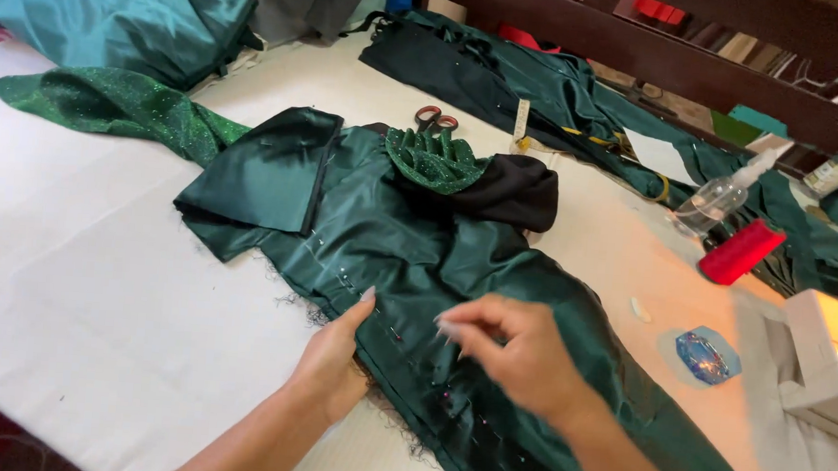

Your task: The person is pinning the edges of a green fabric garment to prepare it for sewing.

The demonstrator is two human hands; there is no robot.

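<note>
The dark green satin garment [408,254] lay spread across the white desk [91,291]. The left hand [337,353] pressed flat on its frayed edge; the right hand [509,350], blurred, pinched fingertips together above the pinned seam. Scissors [435,120] lay beyond the garment, a red spool [740,252] to its right.

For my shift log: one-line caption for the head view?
Left hand presses dark green satin garment on white table; right hand pinches above its pinned seam.

Bare table [92,272] leftward (scissors [435,120], spray bottle [721,198] crowd right).
</note>
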